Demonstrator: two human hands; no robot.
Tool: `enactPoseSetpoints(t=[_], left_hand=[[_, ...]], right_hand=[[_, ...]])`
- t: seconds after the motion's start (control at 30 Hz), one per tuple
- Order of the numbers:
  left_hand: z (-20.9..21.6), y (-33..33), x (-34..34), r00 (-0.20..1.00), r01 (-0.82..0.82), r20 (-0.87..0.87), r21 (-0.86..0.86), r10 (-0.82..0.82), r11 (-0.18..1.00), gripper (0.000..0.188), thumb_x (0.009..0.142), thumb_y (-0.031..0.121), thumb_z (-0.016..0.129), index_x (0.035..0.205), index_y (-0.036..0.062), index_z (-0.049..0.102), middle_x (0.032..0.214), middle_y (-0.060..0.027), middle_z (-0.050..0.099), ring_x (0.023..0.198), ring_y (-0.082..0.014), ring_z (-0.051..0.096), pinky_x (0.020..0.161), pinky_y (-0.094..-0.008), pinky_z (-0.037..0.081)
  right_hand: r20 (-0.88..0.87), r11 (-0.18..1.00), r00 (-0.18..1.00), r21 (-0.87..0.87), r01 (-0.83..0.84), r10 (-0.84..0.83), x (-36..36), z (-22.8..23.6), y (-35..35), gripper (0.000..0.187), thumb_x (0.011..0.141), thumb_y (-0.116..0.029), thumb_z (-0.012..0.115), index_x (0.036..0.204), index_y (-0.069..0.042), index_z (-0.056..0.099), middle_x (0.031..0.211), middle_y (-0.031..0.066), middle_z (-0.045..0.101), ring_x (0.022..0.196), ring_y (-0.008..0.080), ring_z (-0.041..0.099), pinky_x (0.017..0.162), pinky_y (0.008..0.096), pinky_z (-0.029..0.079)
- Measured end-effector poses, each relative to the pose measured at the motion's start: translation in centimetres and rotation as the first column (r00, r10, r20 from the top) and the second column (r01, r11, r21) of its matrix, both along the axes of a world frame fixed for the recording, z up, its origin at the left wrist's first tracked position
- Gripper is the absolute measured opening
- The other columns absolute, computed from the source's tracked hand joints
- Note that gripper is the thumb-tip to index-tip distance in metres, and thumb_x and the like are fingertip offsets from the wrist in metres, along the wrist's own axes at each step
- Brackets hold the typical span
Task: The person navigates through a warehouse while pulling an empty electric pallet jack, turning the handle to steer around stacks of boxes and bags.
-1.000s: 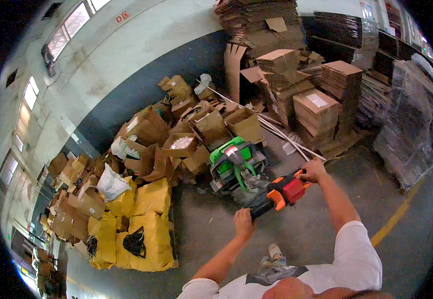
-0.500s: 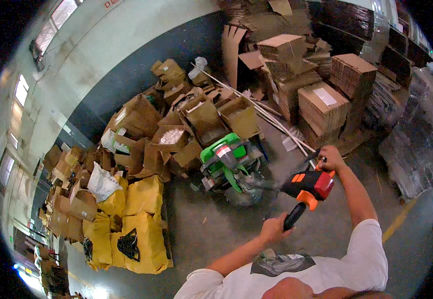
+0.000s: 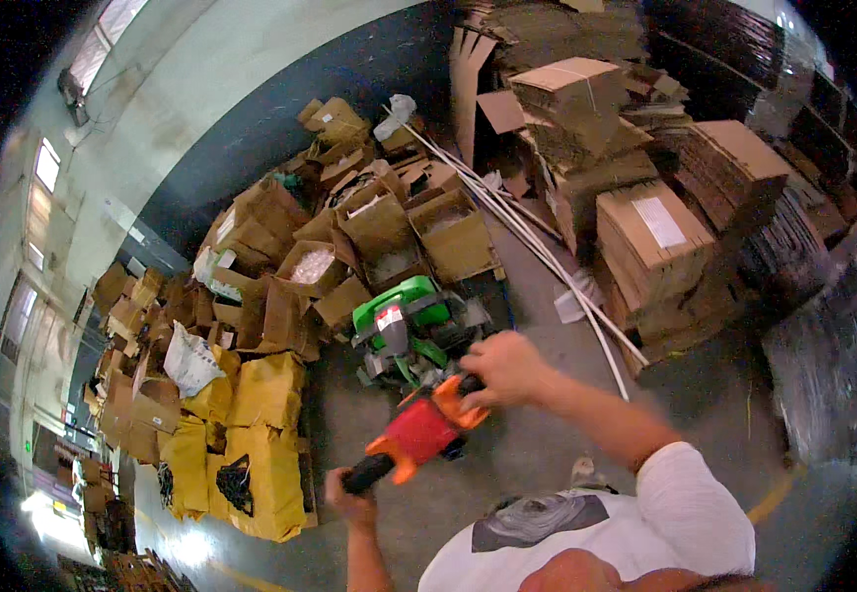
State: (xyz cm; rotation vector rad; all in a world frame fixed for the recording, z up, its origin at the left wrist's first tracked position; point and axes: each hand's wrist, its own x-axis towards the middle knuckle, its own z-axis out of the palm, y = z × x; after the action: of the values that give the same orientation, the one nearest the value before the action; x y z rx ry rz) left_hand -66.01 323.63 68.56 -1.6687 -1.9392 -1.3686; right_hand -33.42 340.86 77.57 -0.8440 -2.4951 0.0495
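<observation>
Between the hands (image 3: 509,369), the handle (image 3: 421,430) swung leftward.

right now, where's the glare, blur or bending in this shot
In the head view, glare whitens the floor at lower left; in the head view, the right forearm looks smeared, while the control handle shows its red and orange clearly; also in the head view, fisheye distortion curves the dark wall band, and black fills the corners.

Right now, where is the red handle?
In the head view, the red handle is just below the picture's centre, between the left hand and the right hand, with the green machine just above it in the picture.
</observation>
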Motion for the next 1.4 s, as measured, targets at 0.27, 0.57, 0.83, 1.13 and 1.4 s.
enactPoseSetpoints(t=[0.27,0.57,0.83,1.13,1.4], left_hand=[[-0.2,5.9,-4.2,0.927,-0.04,0.341,0.507,-0.158,0.861,0.02,0.071,0.01,0.064,0.084,0.0023,0.051,0.079,-0.0054,0.05,0.071,-0.0179,0.052,0.064,-0.0315,0.046],[0.5,11.0,-9.7,0.896,-0.439,0.315,0.518,0.313,0.735,0.017,0.07,0.005,0.061,0.085,0.0047,0.051,0.079,-0.0043,0.049,0.071,-0.0172,0.049,0.07,-0.032,0.045],[1.3,12.5,-9.5,0.872,-0.488,0.321,0.518,0.368,0.703,0.017,0.071,0.005,0.061,0.085,0.0047,0.051,0.079,-0.0043,0.049,0.071,-0.0171,0.049,0.07,-0.032,0.045],[1.0,12.2,-8.5,0.85,-0.527,0.333,0.521,0.408,0.671,0.017,0.071,0.005,0.061,0.086,0.0048,0.051,0.08,-0.0043,0.05,0.072,-0.0171,0.049,0.07,-0.032,0.045],[1.6,12.4,-8.7,0.843,-0.537,0.327,0.519,0.426,0.665,0.017,0.072,0.005,0.061,0.086,0.0049,0.051,0.08,-0.0043,0.05,0.072,-0.017,0.049,0.071,-0.0319,0.045]], right_hand=[[-0.107,0.948,0.943,0.01,-0.317,0.317,-2.9,2.3,6.4,0.063,0.066,-0.066,0.057,0.088,-0.007,0.056,0.077,0.0103,0.055,0.072,0.029,0.059,0.062,0.0385,0.046],[-0.2,0.848,0.824,0.116,-0.517,0.53,-6.1,4.1,13.0,0.07,0.066,-0.065,0.057,0.096,-0.002,0.052,0.082,0.0097,0.052,0.07,0.0256,0.057,0.059,0.0346,0.046],[-0.139,0.778,0.767,0.049,-0.627,0.627,-7.0,5.0,15.6,0.084,0.06,-0.069,0.059,0.104,0.002,0.05,0.082,0.0105,0.052,0.072,0.0258,0.056,0.061,0.0339,0.046],[-0.085,0.689,0.684,0.05,-0.723,0.724,-7.1,4.4,16.3,0.093,0.061,-0.069,0.058,0.114,0.007,0.046,0.085,0.0121,0.052,0.073,0.0254,0.056,0.063,0.0329,0.046],[-0.179,0.713,0.693,0.087,-0.696,0.698,-6.7,4.5,16.8,0.089,0.064,-0.068,0.056,0.114,0.005,0.047,0.085,0.0126,0.052,0.073,0.0266,0.056,0.062,0.0343,0.046]])
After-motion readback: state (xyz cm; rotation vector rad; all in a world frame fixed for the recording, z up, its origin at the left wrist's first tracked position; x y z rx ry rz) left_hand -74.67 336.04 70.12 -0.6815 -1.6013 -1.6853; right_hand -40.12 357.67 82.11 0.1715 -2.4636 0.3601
